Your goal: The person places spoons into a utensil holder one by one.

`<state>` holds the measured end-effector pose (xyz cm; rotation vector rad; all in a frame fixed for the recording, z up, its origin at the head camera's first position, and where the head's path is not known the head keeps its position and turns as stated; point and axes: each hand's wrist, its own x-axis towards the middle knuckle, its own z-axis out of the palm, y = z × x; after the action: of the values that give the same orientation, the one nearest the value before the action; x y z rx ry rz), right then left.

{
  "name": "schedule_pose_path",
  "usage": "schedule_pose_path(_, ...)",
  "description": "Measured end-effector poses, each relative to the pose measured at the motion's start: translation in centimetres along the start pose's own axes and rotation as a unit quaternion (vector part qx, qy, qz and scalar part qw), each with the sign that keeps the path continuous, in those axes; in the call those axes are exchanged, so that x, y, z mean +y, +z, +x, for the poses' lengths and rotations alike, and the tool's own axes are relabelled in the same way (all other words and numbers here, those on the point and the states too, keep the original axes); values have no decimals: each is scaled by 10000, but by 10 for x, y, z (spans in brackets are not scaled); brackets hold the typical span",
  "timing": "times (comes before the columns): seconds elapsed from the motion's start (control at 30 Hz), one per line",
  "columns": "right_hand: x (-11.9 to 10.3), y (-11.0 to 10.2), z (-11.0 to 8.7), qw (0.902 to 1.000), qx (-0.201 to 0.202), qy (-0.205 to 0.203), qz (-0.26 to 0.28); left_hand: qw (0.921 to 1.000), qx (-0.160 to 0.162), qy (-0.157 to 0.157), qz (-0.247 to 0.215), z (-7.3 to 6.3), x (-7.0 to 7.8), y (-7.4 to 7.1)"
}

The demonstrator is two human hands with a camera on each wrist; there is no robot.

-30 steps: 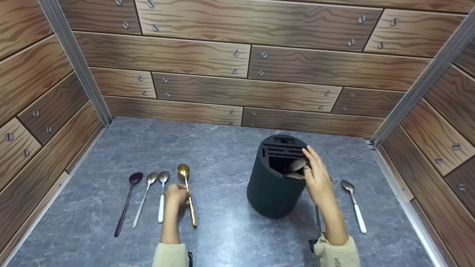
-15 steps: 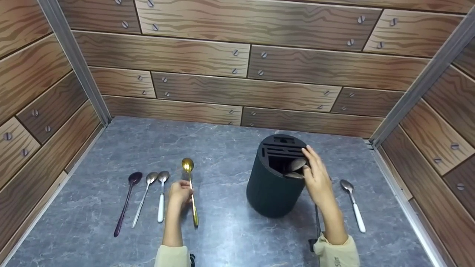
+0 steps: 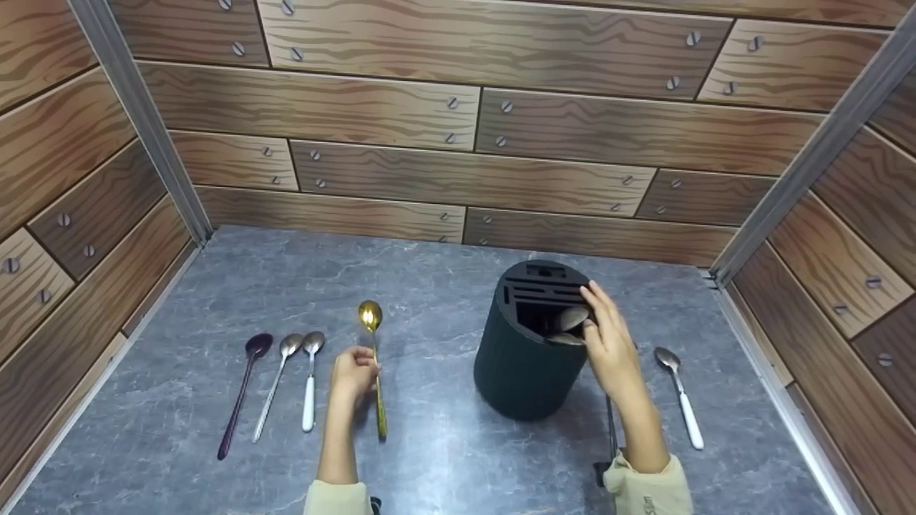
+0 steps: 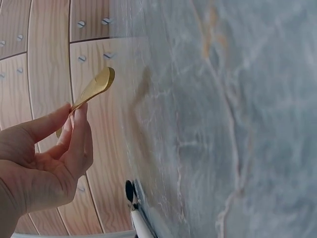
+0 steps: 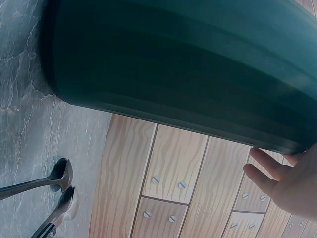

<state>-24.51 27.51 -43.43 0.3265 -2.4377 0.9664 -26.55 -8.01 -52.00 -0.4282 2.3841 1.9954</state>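
Left hand [image 3: 353, 373] pinches a gold spoon [image 4: 96, 86]; right hand [image 3: 613, 347], fingers extended, touches the dark holder [image 3: 528, 375].
The left wrist view shows the gold spoon clear of the table [image 3: 436, 300]; only the head view shows silver spoons [image 3: 572, 318] inside the holder.

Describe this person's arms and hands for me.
The left hand and right hand are bare. The left sleeve and right sleeve are pale yellowish beige; the right one bears dark lettering, and a small black item shows beside the left.
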Motion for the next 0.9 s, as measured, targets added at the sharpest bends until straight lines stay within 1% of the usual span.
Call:
schedule_pose_path(0.27, 0, 0, 0, 10000, -25, 83, -34, 9990, 80, 389, 221, -2, 4, 2)
schedule_pose_path(0.5, 0, 1, 0, 9999, -50, 123, -10, 9985, -4, 551, -59, -5, 6, 6)
schedule_pose_path(0.63, 0, 1, 0, 9999, -65, 147, 35, 9971, 143, 711, 238, -5, 4, 10)
schedule_pose_path(0.73, 0, 1, 0, 9999, -67, 140, 68, 9957, 241, 772, 444, -6, 4, 13)
schedule_pose_path(0.9, 0, 1, 0, 9999, -63, 132, 57, 9959, 219, 818, 326, -8, 4, 16)
